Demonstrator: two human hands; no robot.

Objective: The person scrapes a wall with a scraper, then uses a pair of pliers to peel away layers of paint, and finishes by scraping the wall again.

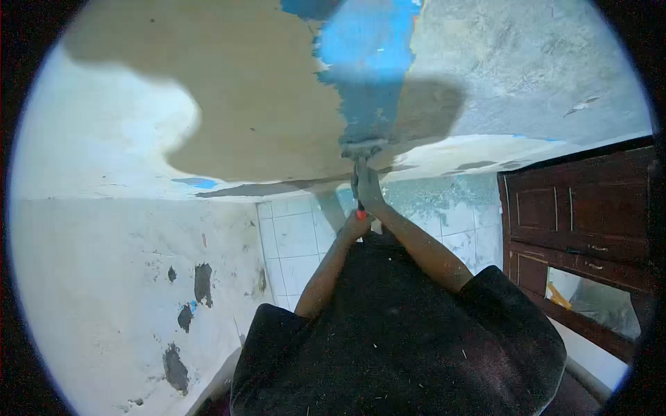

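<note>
Scraper (364,147) held upright, blade set against wall (243,90) at lower end of blue strip (368,83). Handle clasped by left hand (357,224) near red part, by right hand (370,191) nearer blade; both grips closed. Tiles (295,236) seen below, cabinet (576,208) at right.

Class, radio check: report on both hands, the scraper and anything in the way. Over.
Right hand and left hand on scraper. Scraper at lower end of blue strip. No obstruction visible.
</note>
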